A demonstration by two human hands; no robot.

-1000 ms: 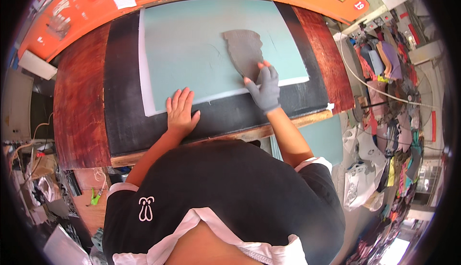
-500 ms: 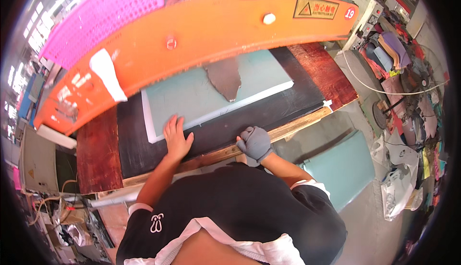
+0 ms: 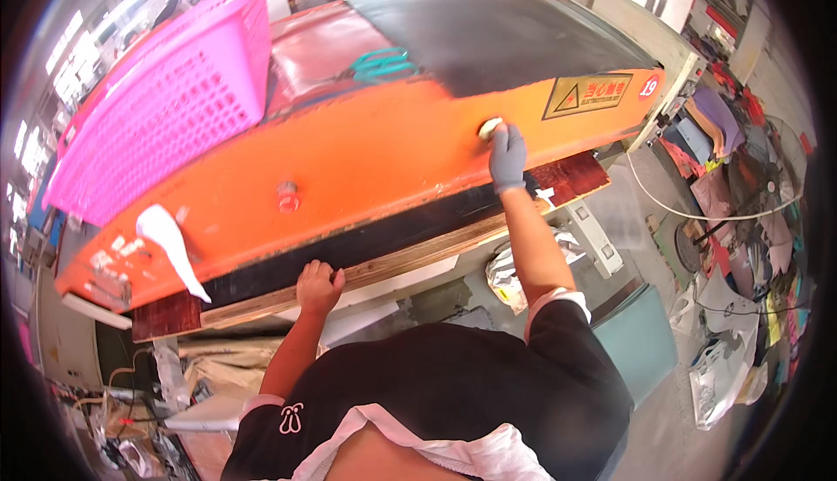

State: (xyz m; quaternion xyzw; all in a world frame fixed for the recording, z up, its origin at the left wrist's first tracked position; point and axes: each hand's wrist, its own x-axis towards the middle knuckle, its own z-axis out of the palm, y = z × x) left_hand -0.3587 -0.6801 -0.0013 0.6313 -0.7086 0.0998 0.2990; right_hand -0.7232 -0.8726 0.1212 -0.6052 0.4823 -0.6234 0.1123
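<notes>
My right hand [image 3: 506, 158], in a grey glove, is raised to the orange front panel [image 3: 384, 158] of a large machine. Its fingers are together, with the tips on a round white button [image 3: 490, 129]. My bare left hand [image 3: 319, 287] rests in a loose fist at the wooden front edge [image 3: 392, 263] of the machine's bed; nothing shows in it. Between the panel and that edge runs a strip of black bed surface [image 3: 366, 235]. Whatever lies deeper under the panel is hidden. Left of the white button sits a red button [image 3: 288, 197].
A pink perforated basket [image 3: 174, 123] stands on the machine's top left, with teal-handled scissors [image 3: 382, 64] beside it. White material [image 3: 172, 250] hangs on the panel. At right are a teal sheet stack [image 3: 639, 341], a pale cable [image 3: 671, 211] and heaped coloured scraps [image 3: 741, 167].
My right hand has gone from the wooden edge up to the white button. My left fingers have curled. The bed sits further under the panel, hiding the pale board and brown piece.
</notes>
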